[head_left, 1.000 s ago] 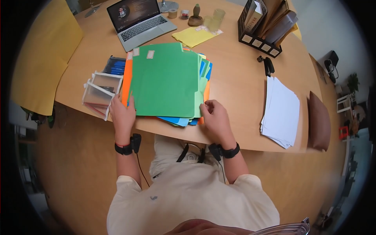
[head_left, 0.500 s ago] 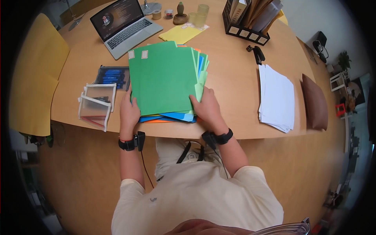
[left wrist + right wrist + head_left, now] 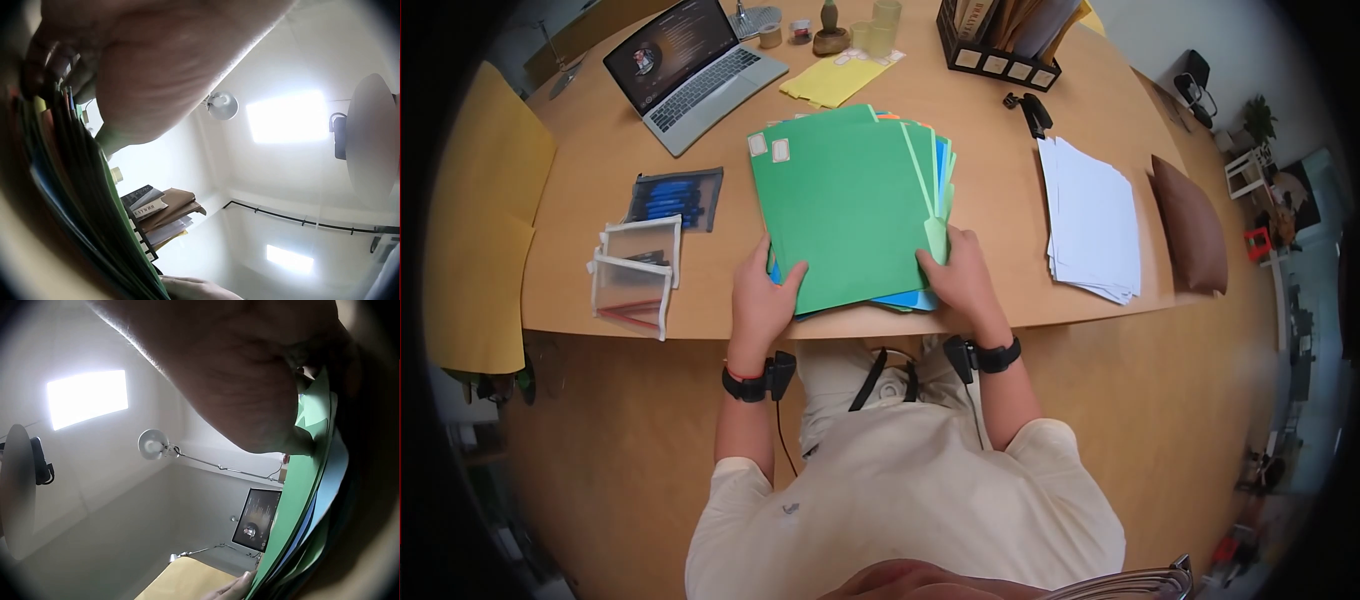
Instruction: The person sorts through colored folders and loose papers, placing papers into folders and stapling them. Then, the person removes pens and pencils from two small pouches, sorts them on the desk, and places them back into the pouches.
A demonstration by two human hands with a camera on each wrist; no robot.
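A thick stack of coloured folders, a green folder [image 3: 845, 210] on top, lies near the table's front edge. My left hand [image 3: 762, 300] grips its left side, thumb over the top and fingers at the edge. On the right side my right hand [image 3: 968, 282] holds it the same way, thumb on the green cover. The left wrist view shows the many folder edges [image 3: 94, 206] fanned beside the palm [image 3: 156, 69]. In the right wrist view the thumb presses the green folder [image 3: 294, 494], with blue and light green layers under it.
Left are a pouch of blue pens [image 3: 675, 200] and two clear pouches [image 3: 630, 290]; behind, a laptop [image 3: 700, 95] and yellow folders [image 3: 835, 82]. White papers [image 3: 1092, 220], a stapler [image 3: 1032, 115], a black file holder [image 3: 1000, 65] and a brown cushion [image 3: 1190, 228] are right.
The folder stack has shifted right relative to the pouches and tilted, and its edges lie closer together. Both hands have moved with it, the left from beside the pouches onto the stack's side.
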